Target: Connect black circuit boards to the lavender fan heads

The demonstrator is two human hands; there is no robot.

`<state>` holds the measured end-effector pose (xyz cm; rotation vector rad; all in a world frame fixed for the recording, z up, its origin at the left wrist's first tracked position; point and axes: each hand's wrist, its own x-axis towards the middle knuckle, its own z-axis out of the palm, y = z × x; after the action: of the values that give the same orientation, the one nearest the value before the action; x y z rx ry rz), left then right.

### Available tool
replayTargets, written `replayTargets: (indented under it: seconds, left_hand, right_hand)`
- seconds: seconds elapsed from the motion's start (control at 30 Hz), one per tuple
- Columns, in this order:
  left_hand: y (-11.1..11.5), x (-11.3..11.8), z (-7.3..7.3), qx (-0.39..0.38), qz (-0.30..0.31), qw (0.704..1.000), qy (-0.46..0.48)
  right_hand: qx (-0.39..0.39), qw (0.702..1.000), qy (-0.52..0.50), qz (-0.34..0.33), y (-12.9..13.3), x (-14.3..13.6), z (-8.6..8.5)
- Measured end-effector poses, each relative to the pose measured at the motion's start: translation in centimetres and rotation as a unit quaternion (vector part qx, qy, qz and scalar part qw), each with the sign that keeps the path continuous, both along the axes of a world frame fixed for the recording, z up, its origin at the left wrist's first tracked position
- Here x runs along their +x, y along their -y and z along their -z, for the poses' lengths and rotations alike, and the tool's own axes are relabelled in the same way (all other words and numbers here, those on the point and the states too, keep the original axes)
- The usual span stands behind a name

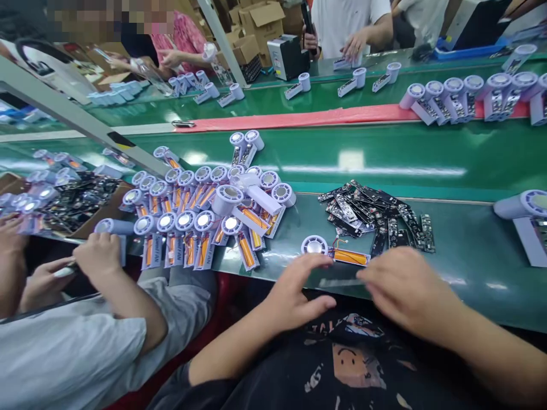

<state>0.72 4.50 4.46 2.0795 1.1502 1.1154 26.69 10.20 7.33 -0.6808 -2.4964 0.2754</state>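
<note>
On the bench in front of me lies a lilac handheld fan [315, 246], its handle open and an orange battery [351, 257] showing inside, with thin wires at the joint. My left hand [294, 293] is just below the fan head, thumb and fingers apart, nothing in it. Over the lower end of the handle is my right hand [401, 290], fingers pinched together. A thin grey strip [341, 282], smeared by motion, reaches left from those fingertips; its kind cannot be made out. Behind the fan is a heap of black circuit boards [356, 208].
Many open fans [186, 221] with orange batteries crowd the bench to my left. A fan [525, 213] stands at the right. Beyond runs a green conveyor [307, 151] with a red strip [299, 118]. A co-worker's hand [100, 253] is at the left, near a box of boards [85, 202].
</note>
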Motion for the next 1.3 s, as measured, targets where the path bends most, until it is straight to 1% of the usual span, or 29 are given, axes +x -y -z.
replayTargets:
  seconds: [0.03, 0.07, 0.1, 0.13, 0.17, 0.2, 0.23, 0.3, 0.33, 0.4, 0.47, 0.57, 0.63, 0.67, 0.7, 0.73, 0.77, 0.83, 0.87, 0.9, 0.93, 1.0, 1.07, 1.13, 1.2, 1.3]
  left_hand:
    - [0.5, 0.1, -0.1, -0.063, 0.033, 0.997, 0.037]
    - [0.8, 0.2, -0.1, -0.118, 0.058, 0.989, 0.069]
    - [1.0, 0.1, 0.0, -0.159, 0.066, 0.98, 0.099]
    - [1.1, -0.1, 0.2, -0.183, 0.061, 0.973, 0.126]
    - [1.1, -0.3, 0.5, -0.192, 0.044, 0.969, 0.149]
    - [1.1, -0.5, 0.8, -0.192, 0.023, 0.966, 0.171]
    - [1.0, -0.7, 1.1, -0.182, 0.004, 0.964, 0.193]
    - [0.9, -1.0, 1.8, -0.156, -0.018, 0.957, 0.245]
    - [0.9, -1.0, 2.1, -0.148, -0.022, 0.95, 0.275]
    - [1.0, -0.8, 2.5, -0.166, -0.023, 0.926, 0.338]
    - [1.1, -0.5, 2.6, -0.221, -0.021, 0.889, 0.4]
    - [1.1, -0.2, 2.6, -0.292, -0.039, 0.827, 0.479]
    - [1.0, -0.2, 2.5, -0.326, -0.046, 0.802, 0.498]
    - [0.9, -0.2, 2.4, -0.342, -0.044, 0.8, 0.492]
    - [0.8, -0.2, 2.4, -0.352, -0.044, 0.808, 0.471]
    - [0.7, -0.1, 2.3, -0.352, -0.051, 0.828, 0.433]
    - [0.6, -0.1, 2.2, -0.34, -0.069, 0.858, 0.378]
    - [0.2, 0.0, 2.0, -0.278, -0.126, 0.923, 0.234]
    - [0.0, 0.1, 1.9, -0.242, -0.153, 0.944, 0.165]
    - [-0.2, 0.1, 1.8, -0.215, -0.171, 0.955, 0.109]
    - [-0.4, 0.0, 1.7, -0.2, -0.18, 0.96, 0.074]
    - [-0.6, -0.2, 1.7, -0.208, -0.186, 0.959, 0.045]
    - [-0.7, -0.6, 1.9, -0.245, -0.184, 0.951, 0.034]
    - [-0.8, -0.9, 2.2, -0.286, -0.175, 0.941, 0.043]
    - [-0.8, -1.1, 2.6, -0.332, -0.158, 0.925, 0.096]
    - [-0.8, -0.9, 3.3, -0.399, -0.137, 0.875, 0.239]
  right_hand:
    - [-0.01, 0.999, -0.021, -0.038, 0.8, -0.5, 0.1]
    - [-0.031, 0.997, -0.051, -0.056, 1.3, -1.0, 0.5]
    - [-0.061, 0.993, -0.086, -0.061, 1.4, -1.4, 1.2]
    - [-0.097, 0.987, -0.113, -0.055, 1.1, -1.8, 2.0]
    - [-0.128, 0.983, -0.13, -0.036, 0.7, -2.2, 2.9]
    - [-0.143, 0.982, -0.124, -0.008, 0.2, -2.5, 3.9]
    - [-0.143, 0.985, -0.092, 0.012, -0.3, -2.9, 4.8]
    - [-0.112, 0.992, -0.021, 0.054, -1.1, -3.7, 6.1]
    - [-0.094, 0.994, 0.005, 0.063, -1.3, -4.1, 6.5]
    - [-0.067, 0.995, 0.022, 0.068, -1.5, -4.9, 6.7]
    - [-0.064, 0.997, 0.01, 0.049, -1.6, -5.5, 6.4]
    - [-0.098, 0.995, -0.019, 0.018, -1.9, -6.1, 5.7]
    - [-0.122, 0.992, -0.029, 0.003, -2.1, -6.5, 5.6]
    - [-0.125, 0.992, -0.031, 0.0, -2.1, -6.7, 5.6]
    - [-0.121, 0.992, -0.033, 0.001, -2.0, -6.9, 5.6]
    - [-0.114, 0.993, -0.037, 0.006, -1.9, -7.1, 5.7]
    - [-0.103, 0.994, -0.041, 0.014, -1.7, -7.3, 5.8]
    - [-0.075, 0.995, -0.05, 0.029, -1.1, -7.6, 6.1]
    - [-0.058, 0.996, -0.054, 0.034, -0.9, -7.7, 6.1]
    - [-0.038, 0.997, -0.057, 0.037, -0.6, -7.9, 6.1]
    - [-0.019, 0.997, -0.059, 0.039, -0.3, -8.0, 6.1]
    - [0.017, 0.997, -0.061, 0.04, 0.1, -8.2, 6.1]
    - [0.042, 0.996, -0.065, 0.04, 0.3, -8.4, 6.1]
    - [0.044, 0.996, -0.071, 0.035, 0.4, -8.5, 6.3]
    - [0.013, 0.997, -0.073, 0.028, 0.2, -8.5, 6.5]
    - [-0.066, 0.995, -0.079, 0.014, -0.4, -8.4, 7.1]
